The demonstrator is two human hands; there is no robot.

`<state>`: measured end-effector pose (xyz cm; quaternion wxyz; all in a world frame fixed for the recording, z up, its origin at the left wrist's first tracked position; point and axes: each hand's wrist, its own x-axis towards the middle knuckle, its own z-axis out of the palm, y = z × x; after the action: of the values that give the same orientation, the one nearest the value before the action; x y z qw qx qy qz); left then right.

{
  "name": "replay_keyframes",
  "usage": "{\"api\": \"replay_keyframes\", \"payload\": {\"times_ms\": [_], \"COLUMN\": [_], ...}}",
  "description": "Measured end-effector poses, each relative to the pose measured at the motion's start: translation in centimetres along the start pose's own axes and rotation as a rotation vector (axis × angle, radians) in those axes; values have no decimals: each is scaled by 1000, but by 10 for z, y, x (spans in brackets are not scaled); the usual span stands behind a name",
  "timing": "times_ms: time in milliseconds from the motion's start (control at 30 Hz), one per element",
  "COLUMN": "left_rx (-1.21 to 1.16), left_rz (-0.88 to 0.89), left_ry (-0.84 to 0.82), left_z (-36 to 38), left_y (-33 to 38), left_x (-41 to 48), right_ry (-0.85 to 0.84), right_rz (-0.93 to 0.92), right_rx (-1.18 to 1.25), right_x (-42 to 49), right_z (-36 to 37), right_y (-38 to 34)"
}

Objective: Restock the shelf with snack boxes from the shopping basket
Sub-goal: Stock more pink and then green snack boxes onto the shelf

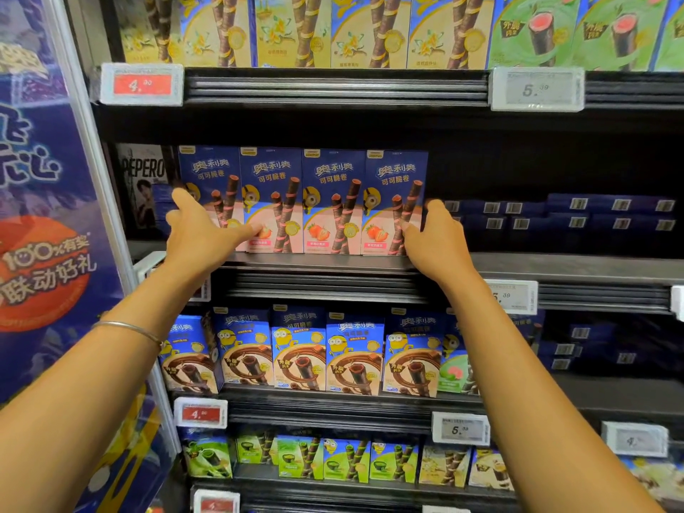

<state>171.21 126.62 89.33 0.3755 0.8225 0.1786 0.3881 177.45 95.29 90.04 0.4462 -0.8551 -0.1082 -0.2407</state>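
Observation:
A row of several blue strawberry snack boxes (pixel 303 201) stands upright at the front edge of the middle shelf (pixel 555 266). My left hand (pixel 201 231) holds the row's left end, with its fingers along the side of the leftmost box and its thumb across the front. At the right end, my right hand (pixel 435 236) grips the rightmost box, fingers round its side and thumb on its front. The row sits squeezed between both hands. The shopping basket is not in view.
Dark blue boxes (pixel 562 216) lie flat in stacks on the same shelf to the right, behind a gap. A Pepero box (pixel 142 187) stands at the left. Chocolate boxes (pixel 299 353) fill the shelf below, vanilla boxes (pixel 296 27) the shelf above. A blue promo panel (pixel 44 216) flanks the left.

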Motion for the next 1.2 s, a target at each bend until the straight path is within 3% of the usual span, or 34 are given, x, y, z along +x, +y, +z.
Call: {"api": "replay_keyframes", "payload": {"times_ms": [167, 400, 700, 900, 1033, 1200], "left_rx": [-25, -188, -580, -689, -655, -508], "left_rz": [17, 253, 226, 36, -228, -536], "left_ry": [47, 180, 87, 39, -172, -436], "left_z": [-3, -3, 27, 65, 95, 117], "left_y": [5, 22, 46, 19, -10, -61], "left_x": [-7, -53, -160, -257, -340, -437], "right_ry": [51, 222, -12, -266, -431, -448], "right_rz": [2, -137, -153, 45, 405, 798], "right_rx": [38, 394, 788, 951, 870, 690], "right_x": [-6, -35, -99, -155, -210, -282], "right_z": [-6, -23, -47, -45, -33, -44], "right_y": [-6, -8, 17, 94, 165, 246]}}
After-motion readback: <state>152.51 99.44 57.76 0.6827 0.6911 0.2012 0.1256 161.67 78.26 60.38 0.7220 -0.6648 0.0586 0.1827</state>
